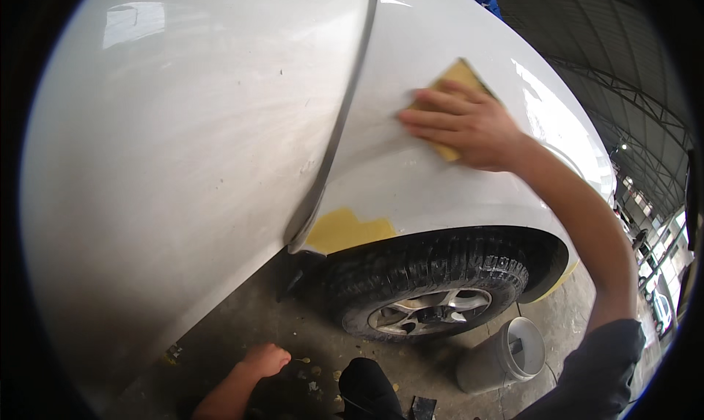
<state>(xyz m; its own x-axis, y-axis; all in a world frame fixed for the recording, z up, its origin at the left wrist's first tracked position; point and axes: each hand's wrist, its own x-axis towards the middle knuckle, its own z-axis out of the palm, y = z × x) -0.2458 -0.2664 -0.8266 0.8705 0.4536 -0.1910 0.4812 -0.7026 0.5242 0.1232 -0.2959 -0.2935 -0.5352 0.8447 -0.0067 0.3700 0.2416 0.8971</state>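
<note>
My right hand (469, 127) lies across a flat yellow sponge pad (460, 74) and presses it on the white fender (411, 193) of a car. The hand is slightly blurred; its fingers stretch over the pad, which has a dark edge. Grey smears mark the paint beside it. Down at the left, my left hand (268, 360) is curled into a loose fist above the floor, touching nothing, and nothing shows in it. A yellow patch (348, 230) covers the fender's lower corner, just above the tire (425, 273).
The car's large white door (183, 141) fills the left side. A grey bucket (506, 358) with something dark inside stands near the wheel. On the concrete floor lies a dark flat piece (423, 407). My dark-clad knee (367, 387) shows at the bottom.
</note>
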